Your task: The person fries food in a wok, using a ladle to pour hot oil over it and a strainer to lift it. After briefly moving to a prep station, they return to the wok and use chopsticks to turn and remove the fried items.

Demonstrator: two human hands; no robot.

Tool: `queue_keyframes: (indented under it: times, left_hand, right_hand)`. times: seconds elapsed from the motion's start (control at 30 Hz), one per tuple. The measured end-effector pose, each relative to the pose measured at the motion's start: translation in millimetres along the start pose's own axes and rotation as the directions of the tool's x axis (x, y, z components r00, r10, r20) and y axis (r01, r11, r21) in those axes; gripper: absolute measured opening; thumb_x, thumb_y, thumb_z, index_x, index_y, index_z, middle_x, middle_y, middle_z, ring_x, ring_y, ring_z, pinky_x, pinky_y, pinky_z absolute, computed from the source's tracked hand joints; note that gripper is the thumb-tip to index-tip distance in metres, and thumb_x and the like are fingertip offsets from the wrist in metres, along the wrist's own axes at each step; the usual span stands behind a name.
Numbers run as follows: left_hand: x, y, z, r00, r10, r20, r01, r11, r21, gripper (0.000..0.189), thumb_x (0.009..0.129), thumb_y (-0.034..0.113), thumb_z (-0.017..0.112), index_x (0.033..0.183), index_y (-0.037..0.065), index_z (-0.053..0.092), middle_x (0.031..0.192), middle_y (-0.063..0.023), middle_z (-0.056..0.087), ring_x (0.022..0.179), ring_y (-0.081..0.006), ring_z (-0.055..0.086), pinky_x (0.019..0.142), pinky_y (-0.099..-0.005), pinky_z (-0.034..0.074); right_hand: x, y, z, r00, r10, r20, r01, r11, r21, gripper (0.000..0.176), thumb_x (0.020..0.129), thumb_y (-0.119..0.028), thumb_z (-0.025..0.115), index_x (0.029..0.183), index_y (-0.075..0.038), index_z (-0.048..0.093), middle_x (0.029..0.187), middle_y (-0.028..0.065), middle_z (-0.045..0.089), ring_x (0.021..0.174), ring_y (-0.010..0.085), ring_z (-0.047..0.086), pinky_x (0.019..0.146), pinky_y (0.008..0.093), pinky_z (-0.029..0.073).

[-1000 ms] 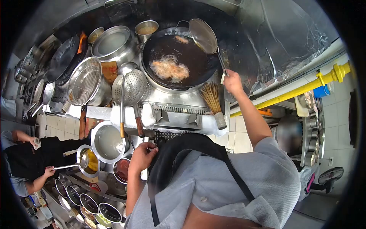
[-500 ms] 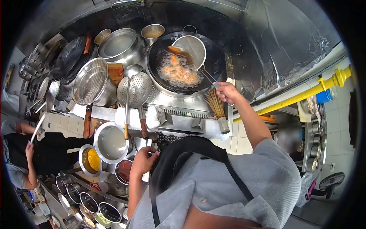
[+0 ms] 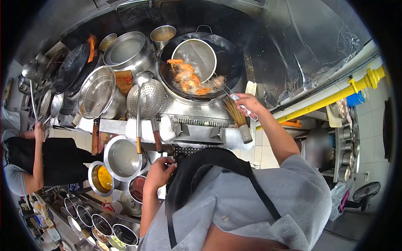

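My right hand [image 3: 248,105] is closed around the wire handle of a round fine-mesh strainer [image 3: 196,56]. The strainer's bowl rests in a large black wok [image 3: 231,54] of bubbling oil. Several orange-brown fried pieces [image 3: 188,77] float beside the mesh, along its left and near side. Below my right hand, a bamboo wok brush [image 3: 239,119] leans against the stove front. My left hand [image 3: 160,172] is held low by my apron [image 3: 201,161], its fingers curled together; whatever they hold, if anything, is hidden.
Left of the wok are a perforated skimmer [image 3: 151,99], a ladle [image 3: 139,113], a wire basket [image 3: 97,92] and a lidded-looking steel pot [image 3: 125,50]. A flame [image 3: 91,47] rises by another wok [image 3: 73,69]. A co-worker [image 3: 37,159] stands at left holding a ladle. A yellow pipe [image 3: 326,101] runs right.
The strainer has shifted left and toward me in the wok. The fried pieces have spread out and the foam has thinned. At left, the flame has grown and the co-worker's arm has moved up.
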State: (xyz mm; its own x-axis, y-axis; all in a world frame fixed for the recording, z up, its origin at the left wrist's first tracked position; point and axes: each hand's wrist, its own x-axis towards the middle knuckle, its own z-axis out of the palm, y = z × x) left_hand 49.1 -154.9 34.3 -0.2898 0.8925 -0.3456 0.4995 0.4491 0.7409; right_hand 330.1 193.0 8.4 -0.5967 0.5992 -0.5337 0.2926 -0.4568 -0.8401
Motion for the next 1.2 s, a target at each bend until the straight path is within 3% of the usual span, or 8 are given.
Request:
queue_keyframes:
  times: [0.07, 0.43, 0.87, 0.97, 1.2]
  left_hand:
    - [1, 5, -3, 0.991, -0.109, 0.075, 0.108, 0.994, 0.012, 0.028, 0.078, 0.023, 0.067, 0.095, 0.000, 0.063, 0.090, -0.0168, 0.064, 0.075, -0.0269, 0.061, 0.071, -0.0360, 0.048]
    - [-3, 3, 0, 0.994, -0.099, 0.048, 0.099, 0.995, 0.013, 0.029, 0.078, 0.022, 0.067, 0.095, 0.000, 0.064, 0.089, -0.0161, 0.064, 0.075, -0.0259, 0.061, 0.070, -0.0357, 0.048]
    - [-2, -10, 8, 0.994, -0.089, 0.063, 0.093, 0.994, -0.051, 0.028, 0.078, 0.020, 0.067, 0.095, -0.002, 0.063, 0.084, -0.0148, 0.064, 0.071, -0.0202, 0.060, 0.067, -0.0316, 0.047]
    - [-3, -6, 7, 0.996, -0.073, 0.051, 0.075, 0.996, -0.043, 0.032, 0.078, 0.023, 0.067, 0.096, -0.002, 0.062, 0.080, -0.0176, 0.062, 0.070, -0.0255, 0.061, 0.067, -0.0346, 0.048]
    - [-2, -2, 10, 0.998, -0.029, 0.050, 0.030, 0.999, -0.018, 0.032, 0.078, 0.023, 0.067, 0.097, -0.002, 0.063, 0.086, -0.0183, 0.063, 0.073, -0.0263, 0.062, 0.068, -0.0351, 0.049]
  right_hand:
    - [1, 2, -1, 1.000, -0.010, -0.008, 0.010, 0.999, -0.042, 0.022, 0.086, -0.005, 0.048, 0.108, -0.009, 0.052, 0.064, 0.0021, 0.051, 0.040, 0.0086, 0.040, 0.033, 0.0250, 0.034]
    - [-10, -3, 11, 0.996, -0.030, -0.082, 0.021, 0.993, -0.113, 0.037, 0.084, -0.004, 0.049, 0.121, -0.007, 0.052, 0.061, 0.0020, 0.049, 0.037, 0.0085, 0.038, 0.031, 0.0245, 0.033]
    - [-17, -2, 19, 0.989, -0.067, -0.128, 0.038, 0.975, -0.218, 0.040, 0.084, -0.004, 0.048, 0.124, -0.008, 0.052, 0.060, 0.0021, 0.050, 0.038, 0.0083, 0.040, 0.031, 0.0232, 0.035]
    - [-18, -1, 25, 0.977, -0.103, -0.187, 0.047, 0.959, -0.281, 0.038, 0.084, -0.005, 0.049, 0.122, -0.010, 0.054, 0.058, 0.0006, 0.049, 0.038, 0.0077, 0.041, 0.031, 0.0229, 0.035]
    - [-30, -8, 44, 0.958, -0.182, -0.221, 0.079, 0.909, -0.409, 0.039, 0.085, -0.006, 0.050, 0.123, -0.013, 0.054, 0.057, -0.0016, 0.048, 0.040, 0.0070, 0.042, 0.034, 0.0230, 0.035]
